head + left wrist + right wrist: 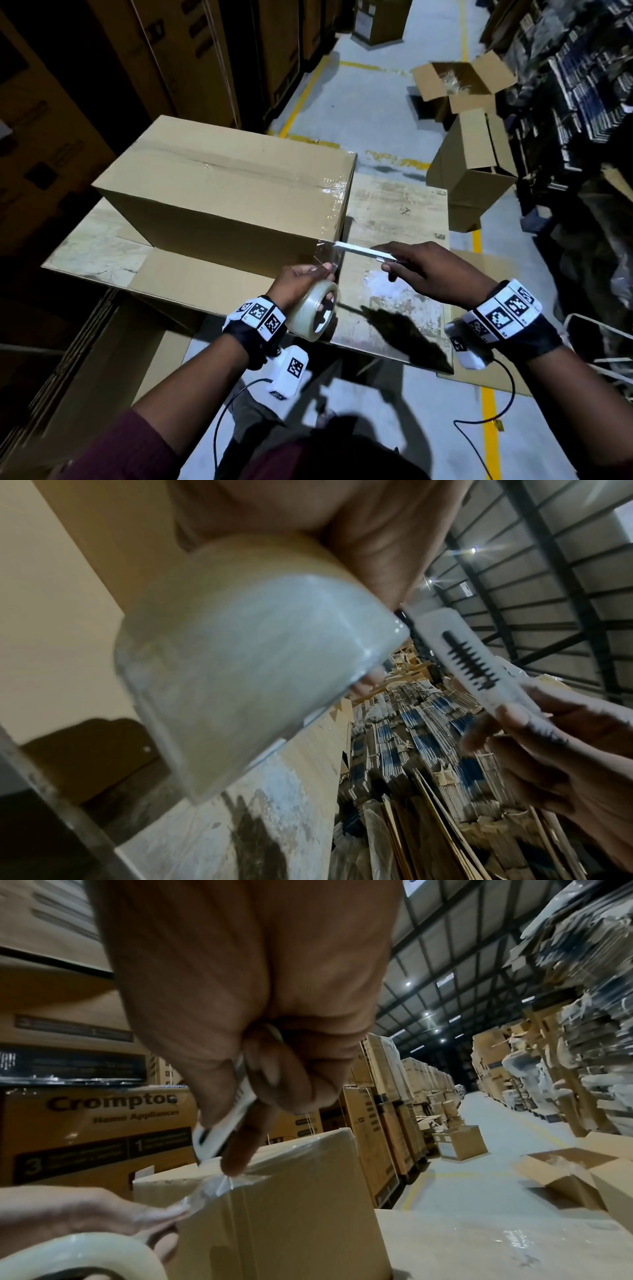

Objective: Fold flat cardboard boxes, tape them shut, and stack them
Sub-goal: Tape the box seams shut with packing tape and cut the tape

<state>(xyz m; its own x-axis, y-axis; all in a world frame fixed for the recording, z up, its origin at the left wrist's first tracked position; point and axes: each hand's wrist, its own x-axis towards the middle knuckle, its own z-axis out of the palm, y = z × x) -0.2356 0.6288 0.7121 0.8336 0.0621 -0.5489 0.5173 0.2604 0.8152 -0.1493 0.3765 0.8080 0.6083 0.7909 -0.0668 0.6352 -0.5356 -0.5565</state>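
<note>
Currently left hand [301, 279] grips the tape roll [313, 313], fingers through its core. Right hand [435, 270] pinches a white cutter [363, 253] at the tape strip off the box [226, 192] corner; box sits on the surface [397, 212].

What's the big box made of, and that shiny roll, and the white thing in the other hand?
Box: brown cardboard, matte, with a glossy taped seam.
Tape roll: clear plastic packing tape, shiny and see-through.
Utility knife: its white body looks like smooth plastic; the blade itself is too small to judge.
</note>
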